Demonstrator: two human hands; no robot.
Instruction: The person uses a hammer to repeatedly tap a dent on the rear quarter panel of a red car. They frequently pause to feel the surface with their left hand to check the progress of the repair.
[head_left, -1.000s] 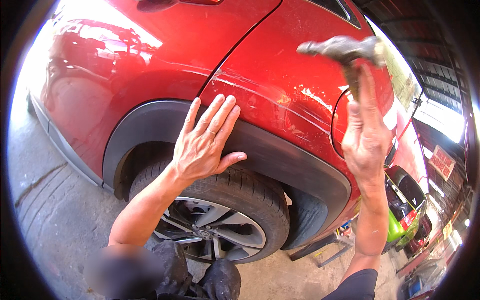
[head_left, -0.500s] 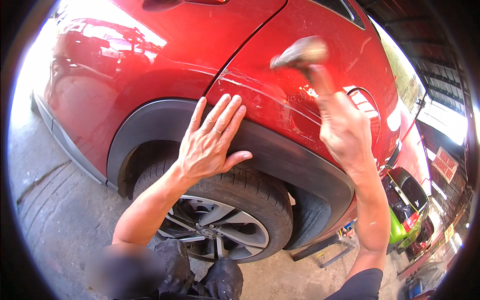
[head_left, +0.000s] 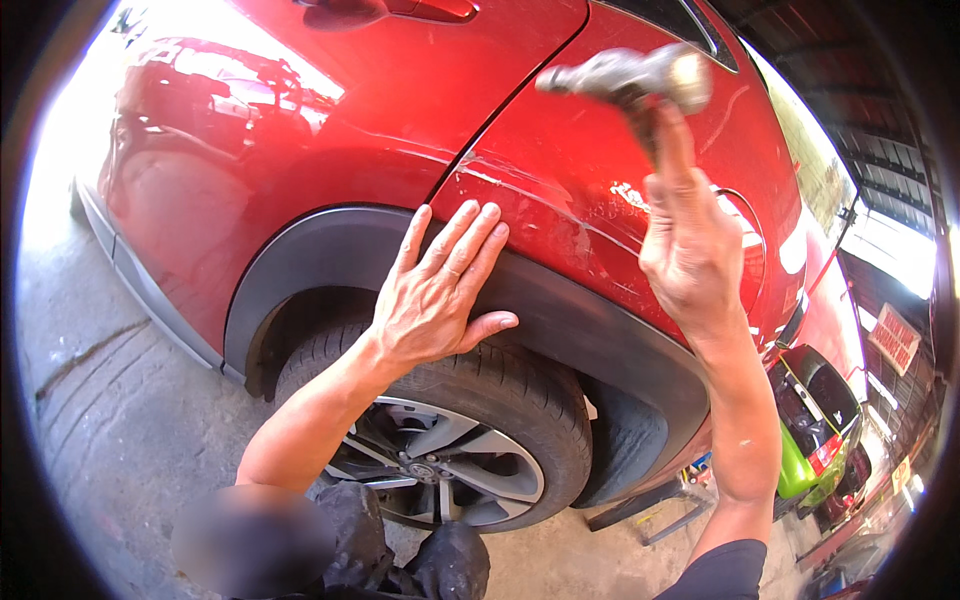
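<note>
A red car's rear side panel (head_left: 560,190) fills the view, scratched and chipped along a crease above the wheel. My left hand (head_left: 430,290) lies flat with fingers stretched out, its fingertips at the panel's lower edge and its palm over the black wheel arch trim (head_left: 330,235). In my right hand (head_left: 695,250) is a hammer (head_left: 640,80), gripped by the handle with the index finger stretched along it. The hammer head, slightly smeared by motion, is raised in front of the panel near the rear window.
Below the trim sits the tyre (head_left: 520,400) with its silver and black alloy wheel (head_left: 430,465). A round fuel flap (head_left: 745,235) is right of my right hand. A metal stand (head_left: 660,510) and a green vehicle (head_left: 805,460) are on the right. Concrete floor (head_left: 130,440) lies at left.
The hammer has moved up and to the right, and my right index finger now lies along its handle. My left hand stays flat on the car; the whole view has shifted slightly.
</note>
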